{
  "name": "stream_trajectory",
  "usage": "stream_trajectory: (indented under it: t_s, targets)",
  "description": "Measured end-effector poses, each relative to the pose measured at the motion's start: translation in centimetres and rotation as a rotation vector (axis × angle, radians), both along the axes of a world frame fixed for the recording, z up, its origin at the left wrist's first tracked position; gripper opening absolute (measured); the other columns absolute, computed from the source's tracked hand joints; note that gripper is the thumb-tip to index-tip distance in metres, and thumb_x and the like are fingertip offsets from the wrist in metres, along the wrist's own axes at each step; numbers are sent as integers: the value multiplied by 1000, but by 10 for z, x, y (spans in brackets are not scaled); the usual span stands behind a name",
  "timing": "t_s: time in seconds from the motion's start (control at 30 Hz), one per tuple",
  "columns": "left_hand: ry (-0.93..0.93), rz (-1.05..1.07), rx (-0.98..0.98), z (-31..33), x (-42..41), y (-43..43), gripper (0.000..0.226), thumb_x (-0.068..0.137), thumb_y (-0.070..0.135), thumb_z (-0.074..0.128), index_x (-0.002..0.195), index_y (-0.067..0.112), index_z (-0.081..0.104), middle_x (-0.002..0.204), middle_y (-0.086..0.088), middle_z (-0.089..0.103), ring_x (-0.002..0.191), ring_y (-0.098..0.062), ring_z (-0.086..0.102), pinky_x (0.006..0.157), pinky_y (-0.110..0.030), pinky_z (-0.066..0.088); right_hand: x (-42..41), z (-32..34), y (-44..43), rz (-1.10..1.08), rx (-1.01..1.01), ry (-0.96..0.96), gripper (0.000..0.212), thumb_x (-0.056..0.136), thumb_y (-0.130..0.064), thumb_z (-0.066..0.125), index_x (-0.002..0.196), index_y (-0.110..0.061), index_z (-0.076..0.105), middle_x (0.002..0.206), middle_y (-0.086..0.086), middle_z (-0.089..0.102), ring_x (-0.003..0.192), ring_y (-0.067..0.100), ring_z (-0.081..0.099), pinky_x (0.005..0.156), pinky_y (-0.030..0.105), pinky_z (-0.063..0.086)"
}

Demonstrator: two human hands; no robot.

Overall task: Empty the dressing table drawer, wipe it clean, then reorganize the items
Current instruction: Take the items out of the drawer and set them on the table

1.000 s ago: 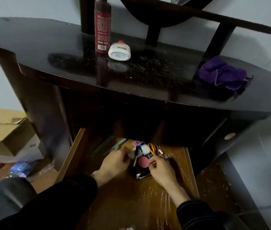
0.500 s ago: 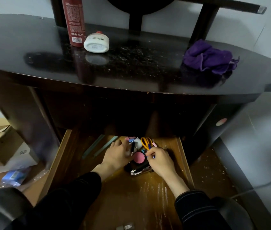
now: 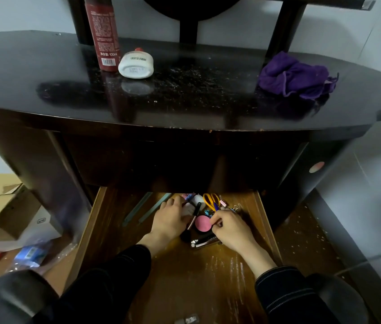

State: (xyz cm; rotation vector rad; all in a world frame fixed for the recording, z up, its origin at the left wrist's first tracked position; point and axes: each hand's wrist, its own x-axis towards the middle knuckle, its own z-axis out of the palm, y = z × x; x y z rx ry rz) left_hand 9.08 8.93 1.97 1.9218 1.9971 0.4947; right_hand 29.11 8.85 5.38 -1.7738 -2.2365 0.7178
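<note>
Both our hands are down in the open drawer [image 3: 96, 220], among a pile of small things.

Our left hand [image 3: 169, 222] lies flat with an open grip over a brush [image 3: 193, 218]; our right hand [image 3: 230, 226] pinches its grip at the edge of the round pink compact [image 3: 202, 223], though we cannot tell whether it holds anything. Yellow scissors [image 3: 210, 200] and clips [image 3: 223, 203] lie just behind. On the tabletop [image 3: 196, 90] above sit a purple cloth [image 3: 294, 76], a red bottle [image 3: 102, 31] and a white jar [image 3: 135, 65].
</note>
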Motion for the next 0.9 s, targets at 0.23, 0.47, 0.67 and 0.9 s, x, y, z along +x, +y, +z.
stream_trajectory:
  t_s: [0.23,0.47,0.67,0.9]
  targets:
    - [18,11,-25,6,4,5,52,90,17,62,138,14,44,129,-11,50,115,-28,55,83,-32,48,8,-4,0,193,-41,-182,31,91,-13,66,115,-31,63,148,-2,46,154,19,20,91,36,52]
    - [63,-2,-18,10,0,-1,49,96,30,56,143,21,44,129,-6,48,109,-29,59,77,-32,48,-4,-6,-6,291,57,-358,25,90,-28,70,108,-26,54,135,-2,55,155,29,13,100,44,50]
    - [-166,101,-132,16,-7,-5,13,95,22,53,101,13,60,84,-2,63,73,-20,60,58,-31,45,3,2,-10,283,164,-294,20,86,-38,66,98,-29,52,117,-7,62,141,25,36,97,37,46]
    - [-707,100,-248,79,-20,-45,23,102,18,51,80,13,55,64,3,52,51,-6,47,47,-18,35,13,43,-37,101,160,-131,31,81,-51,62,102,-35,46,86,-14,57,68,3,57,57,22,44]
